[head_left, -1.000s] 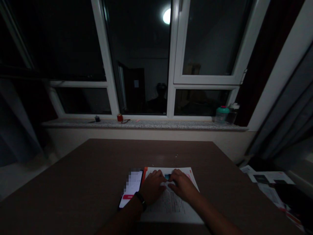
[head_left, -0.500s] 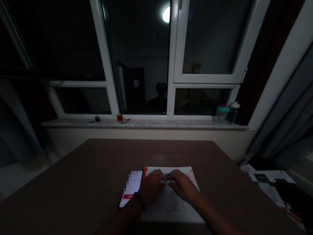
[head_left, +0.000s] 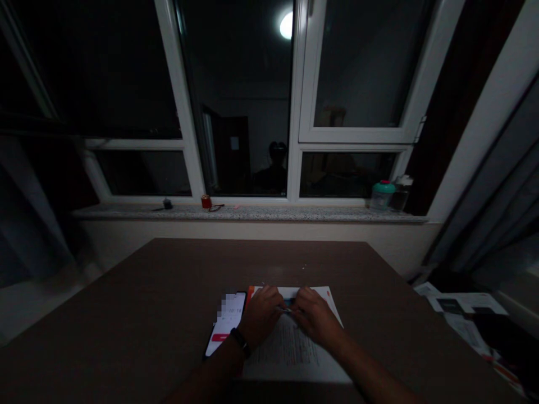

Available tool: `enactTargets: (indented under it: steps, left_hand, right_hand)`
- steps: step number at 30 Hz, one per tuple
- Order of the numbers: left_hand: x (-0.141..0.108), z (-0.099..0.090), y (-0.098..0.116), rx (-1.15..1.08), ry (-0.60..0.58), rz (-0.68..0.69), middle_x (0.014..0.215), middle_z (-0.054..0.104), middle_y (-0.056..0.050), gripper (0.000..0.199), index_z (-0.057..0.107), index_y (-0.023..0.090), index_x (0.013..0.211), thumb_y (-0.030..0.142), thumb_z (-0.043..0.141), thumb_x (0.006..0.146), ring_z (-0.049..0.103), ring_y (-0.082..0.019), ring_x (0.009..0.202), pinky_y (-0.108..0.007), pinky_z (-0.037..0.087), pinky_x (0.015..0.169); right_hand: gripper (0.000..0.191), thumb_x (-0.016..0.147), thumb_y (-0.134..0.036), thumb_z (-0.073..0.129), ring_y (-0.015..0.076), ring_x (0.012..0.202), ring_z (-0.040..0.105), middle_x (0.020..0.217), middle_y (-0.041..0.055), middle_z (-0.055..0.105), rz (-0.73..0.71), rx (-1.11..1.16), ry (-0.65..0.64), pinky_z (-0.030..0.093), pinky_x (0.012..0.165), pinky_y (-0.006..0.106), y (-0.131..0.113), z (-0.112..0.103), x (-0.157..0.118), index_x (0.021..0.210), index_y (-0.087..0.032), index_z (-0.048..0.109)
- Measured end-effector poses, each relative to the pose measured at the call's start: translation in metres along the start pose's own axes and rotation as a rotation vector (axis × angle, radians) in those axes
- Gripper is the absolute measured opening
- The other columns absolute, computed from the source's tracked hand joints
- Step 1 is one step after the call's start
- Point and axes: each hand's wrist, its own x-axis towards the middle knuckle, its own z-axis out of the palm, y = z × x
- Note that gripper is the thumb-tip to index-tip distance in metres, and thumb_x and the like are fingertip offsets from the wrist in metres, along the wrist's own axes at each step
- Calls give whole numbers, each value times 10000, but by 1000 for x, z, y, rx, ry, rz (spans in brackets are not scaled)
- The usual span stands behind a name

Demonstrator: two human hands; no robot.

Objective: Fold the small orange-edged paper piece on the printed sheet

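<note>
Both hands meet over a printed booklet (head_left: 290, 359) lying on the brown table. My left hand (head_left: 264, 314), with a dark band on its wrist, has its fingers closed on one end of a small thin object (head_left: 287, 310). On the other end, my right hand (head_left: 314, 315) pinches it with closed fingers. The object is mostly covered by the fingertips and too small to name. Left of the booklet lies a phone (head_left: 227, 322) with a lit screen, close beside my left hand and forearm.
Small bits (head_left: 304, 267) lie on the table (head_left: 189, 269) beyond the booklet. The window sill (head_left: 269, 212) holds a red item (head_left: 206, 202), a dark item (head_left: 167, 203), a green-lidded container (head_left: 383, 195) and a clear bottle (head_left: 402, 193). Papers (head_left: 467, 322) are at the right.
Both hands have shifted slightly over the booklet, and their fingers are curled differently around the small object. The phone and booklet have stayed in place.
</note>
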Motion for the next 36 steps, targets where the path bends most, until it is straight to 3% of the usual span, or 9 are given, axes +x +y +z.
enactTargets:
  steps: [6, 11, 27, 36]
  left_hand:
    - [-1, 1, -5, 7, -138, -57, 998, 592, -2, 179, 597, 217, 900, 53, 593, 830, 543, -193, 1004, -282, 411, 836]
    - [-4, 3, -10, -8, -217, -37, 956, 591, 6, 138, 609, 215, 903, 97, 640, 841, 565, -185, 946, -266, 407, 787]
    - [-5, 9, -12, -10, -169, 1, 975, 586, -15, 69, 609, 205, 904, 149, 633, 871, 537, -212, 970, -302, 403, 825]
    - [-5, 14, -14, -8, -159, 21, 1005, 574, -19, 138, 571, 211, 920, 125, 633, 832, 528, -225, 996, -333, 393, 877]
  right_hand:
    - [106, 904, -184, 563, 204, 892, 515, 895, 47, 587, 2, -92, -106, 370, 784, 314, -1, 4, 2, 815, -187, 620]
    - [47, 830, -153, 648, 187, 909, 551, 907, 22, 604, 48, 18, -193, 371, 781, 284, 1, 3, 0, 839, -198, 638]
    - [126, 805, -89, 557, 183, 867, 522, 842, 19, 545, 34, 138, -105, 373, 752, 279, 0, 7, 0, 725, -186, 569]
    - [138, 773, -60, 552, 171, 816, 526, 804, 8, 555, 53, 151, -131, 376, 724, 262, -1, 5, 2, 740, -191, 576]
